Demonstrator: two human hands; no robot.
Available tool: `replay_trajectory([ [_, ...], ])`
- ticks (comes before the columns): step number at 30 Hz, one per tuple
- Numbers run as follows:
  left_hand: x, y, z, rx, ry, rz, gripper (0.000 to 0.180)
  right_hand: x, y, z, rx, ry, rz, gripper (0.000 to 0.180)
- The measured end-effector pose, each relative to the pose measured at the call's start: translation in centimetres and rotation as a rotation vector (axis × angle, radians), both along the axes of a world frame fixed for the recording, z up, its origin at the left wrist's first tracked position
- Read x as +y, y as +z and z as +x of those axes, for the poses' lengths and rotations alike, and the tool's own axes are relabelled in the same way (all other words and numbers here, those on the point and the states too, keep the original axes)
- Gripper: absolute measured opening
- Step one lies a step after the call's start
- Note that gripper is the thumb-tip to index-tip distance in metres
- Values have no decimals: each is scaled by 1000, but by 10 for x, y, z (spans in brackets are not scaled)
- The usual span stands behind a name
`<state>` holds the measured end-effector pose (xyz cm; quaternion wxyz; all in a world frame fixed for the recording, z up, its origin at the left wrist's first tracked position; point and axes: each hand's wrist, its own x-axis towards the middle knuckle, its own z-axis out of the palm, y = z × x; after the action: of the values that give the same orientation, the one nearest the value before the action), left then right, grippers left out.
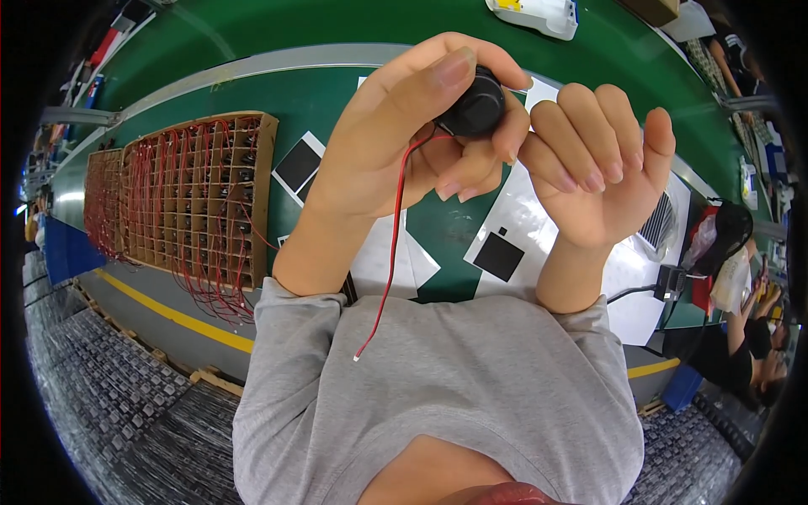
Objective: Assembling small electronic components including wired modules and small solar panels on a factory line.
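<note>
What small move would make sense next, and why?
Perhaps the right hand should take the red wire near its white end: the wire dangles loose, the left hand holds the black round part, and the right hand shows nothing in it.

This was a factory assembly workshop — a green workbench (303,105) bore a divided cardboard tray (267,202) of red-wired parts (247,175) toward its left edge, a yellow floor line (177,312) ran past its near edge, film-wrapped stacks (126,387) stood beyond — and another person (741,358) showed near its right edge.
</note>
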<state>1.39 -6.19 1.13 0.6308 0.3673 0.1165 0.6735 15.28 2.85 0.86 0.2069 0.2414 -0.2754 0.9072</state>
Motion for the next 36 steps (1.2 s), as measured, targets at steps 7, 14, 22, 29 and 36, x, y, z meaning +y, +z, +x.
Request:
replay_trajectory([
  [7,-1,0,-1,21,9,-4,32,-2,-1,1,-8,0,-74,36],
  [14,-1,0,-1,166,59,8,41,-2,-1,0,-27,8,-98,36],
  [22,-2,1,-2,196,66,-10,41,-2,-1,1,-21,10,-95,35],
  [29,-2,2,-1,193,69,-13,41,-3,1,1,-24,13,-102,35],
  [36,-2,0,-1,163,77,-9,34,-1,0,0,-11,23,-60,32],
])
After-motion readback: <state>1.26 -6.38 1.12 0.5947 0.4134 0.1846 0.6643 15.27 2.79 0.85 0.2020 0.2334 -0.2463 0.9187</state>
